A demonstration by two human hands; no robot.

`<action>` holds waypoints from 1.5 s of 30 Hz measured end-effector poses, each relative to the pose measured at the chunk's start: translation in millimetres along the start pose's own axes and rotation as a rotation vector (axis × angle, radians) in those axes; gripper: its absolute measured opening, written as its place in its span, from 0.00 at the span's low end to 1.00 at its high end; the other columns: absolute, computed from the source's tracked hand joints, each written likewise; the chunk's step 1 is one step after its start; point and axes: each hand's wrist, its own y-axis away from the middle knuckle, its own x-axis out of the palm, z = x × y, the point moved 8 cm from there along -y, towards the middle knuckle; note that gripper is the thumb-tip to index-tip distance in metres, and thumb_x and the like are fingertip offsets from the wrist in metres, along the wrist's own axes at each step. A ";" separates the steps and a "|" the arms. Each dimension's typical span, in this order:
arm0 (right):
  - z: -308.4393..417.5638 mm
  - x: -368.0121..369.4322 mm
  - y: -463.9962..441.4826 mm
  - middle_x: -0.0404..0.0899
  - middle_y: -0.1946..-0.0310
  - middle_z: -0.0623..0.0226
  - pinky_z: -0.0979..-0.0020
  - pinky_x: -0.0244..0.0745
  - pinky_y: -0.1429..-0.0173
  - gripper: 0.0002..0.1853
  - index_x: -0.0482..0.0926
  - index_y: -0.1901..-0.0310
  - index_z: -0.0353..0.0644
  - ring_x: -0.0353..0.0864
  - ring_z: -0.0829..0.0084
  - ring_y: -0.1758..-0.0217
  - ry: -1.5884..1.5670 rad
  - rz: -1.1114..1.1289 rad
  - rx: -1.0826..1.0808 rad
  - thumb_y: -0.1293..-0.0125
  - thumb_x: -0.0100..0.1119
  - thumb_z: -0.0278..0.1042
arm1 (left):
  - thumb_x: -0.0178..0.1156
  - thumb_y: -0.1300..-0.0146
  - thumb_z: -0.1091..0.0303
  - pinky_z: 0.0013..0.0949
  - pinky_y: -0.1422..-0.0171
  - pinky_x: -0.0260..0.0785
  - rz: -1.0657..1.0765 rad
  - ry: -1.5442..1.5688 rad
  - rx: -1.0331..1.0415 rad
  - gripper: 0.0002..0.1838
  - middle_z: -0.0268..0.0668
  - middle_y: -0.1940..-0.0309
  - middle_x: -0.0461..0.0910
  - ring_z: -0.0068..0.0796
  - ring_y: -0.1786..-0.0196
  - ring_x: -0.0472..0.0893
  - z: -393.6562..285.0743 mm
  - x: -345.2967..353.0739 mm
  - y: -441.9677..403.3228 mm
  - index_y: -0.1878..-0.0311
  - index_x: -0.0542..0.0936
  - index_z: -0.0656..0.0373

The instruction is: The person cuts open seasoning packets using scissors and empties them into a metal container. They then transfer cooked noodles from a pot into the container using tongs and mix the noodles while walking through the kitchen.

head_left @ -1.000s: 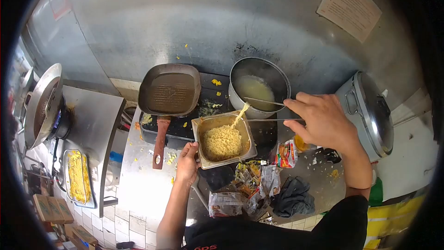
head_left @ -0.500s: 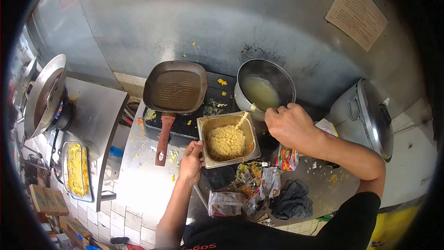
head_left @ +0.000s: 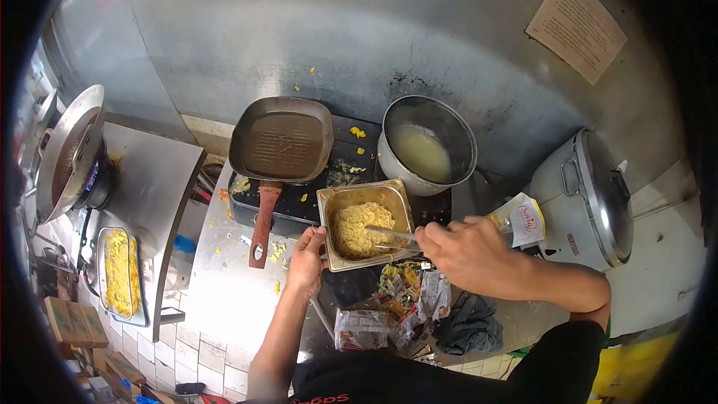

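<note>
My left hand [head_left: 306, 256] grips the left edge of a square metal container [head_left: 325, 217] that holds cooked noodles [head_left: 363, 228]. My right hand [head_left: 467, 253] is closed on metal tongs [head_left: 396, 235], whose tips reach into the container at the noodles. Just behind the container stands a pot [head_left: 389, 158] with cloudy pale liquid [head_left: 421, 153] in it. A square grill pan [head_left: 281, 142] with liquid in it sits on the stove to the left, its brown handle [head_left: 263, 224] pointing toward me.
A large lidded cooker [head_left: 550, 183] stands at the right, beside a white packet [head_left: 525, 219]. Torn wrappers [head_left: 419, 299] and a dark cloth [head_left: 471, 324] lie in front. On the left are a wok [head_left: 71, 157] and a tray of yellow food [head_left: 120, 273].
My right hand with the tongs has moved from beside the pot toward me, and the tongs now reach into the container. The noodle strand over the container's rim is gone.
</note>
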 end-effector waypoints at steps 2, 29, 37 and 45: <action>-14.1 -3.8 5.2 0.73 0.70 0.69 0.70 0.73 0.71 0.16 0.78 0.59 0.36 0.81 0.74 0.73 0.008 0.021 0.062 0.48 0.63 0.36 | 0.51 0.25 0.58 0.28 0.64 0.77 -0.012 0.007 0.003 0.10 0.27 0.65 0.76 0.17 0.65 0.77 1.0 -0.9 -0.1 0.63 0.72 0.50; -261.7 168.3 -5.4 0.84 0.62 0.50 0.51 0.74 0.47 0.26 0.84 0.55 0.38 0.83 0.50 0.52 -0.383 0.395 0.695 0.40 0.62 0.56 | 0.53 0.26 0.63 0.24 0.63 0.70 -0.184 0.034 -0.014 0.08 0.29 0.67 0.77 0.19 0.66 0.76 -12.8 8.7 4.7 0.60 0.74 0.55; -250.9 171.0 -13.4 0.84 0.61 0.57 0.54 0.75 0.49 0.23 0.83 0.50 0.42 0.84 0.54 0.55 -0.424 0.313 0.468 0.39 0.63 0.51 | 0.53 0.26 0.66 0.33 0.45 0.70 -0.183 0.059 -0.006 0.06 0.35 0.58 0.79 0.27 0.53 0.78 -10.4 1.8 3.6 0.57 0.74 0.58; -242.3 174.9 -23.0 0.84 0.60 0.53 0.52 0.77 0.48 0.20 0.84 0.52 0.43 0.83 0.52 0.52 -0.582 0.259 0.350 0.39 0.62 0.48 | 0.52 0.26 0.66 0.36 0.40 0.69 -0.157 0.056 -0.007 0.08 0.41 0.51 0.80 0.31 0.48 0.78 -11.8 7.7 1.6 0.54 0.74 0.62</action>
